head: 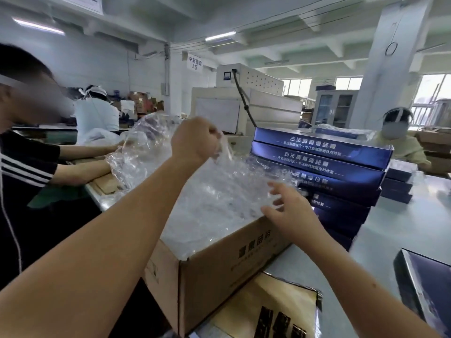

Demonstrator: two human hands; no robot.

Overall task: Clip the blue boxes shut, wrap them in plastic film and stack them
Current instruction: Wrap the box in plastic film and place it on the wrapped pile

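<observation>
Left forearm, nearest the lens, leads to the left hand [195, 140] raised above the cardboard carton [219, 264], fingers curled tight round a bunch of plastic film [151, 152]. The right hand [290, 211] is at the carton's right rim, fingers spread and resting on the film heaped inside. Blue boxes: one stack [324, 152] just beyond the carton's far right side, one loose box [424, 289] to the carton's right. Step judged: drawing film for wrapping; the next move likely calls for holding the heap down, freeing a single piece and carrying it to a box.
</observation>
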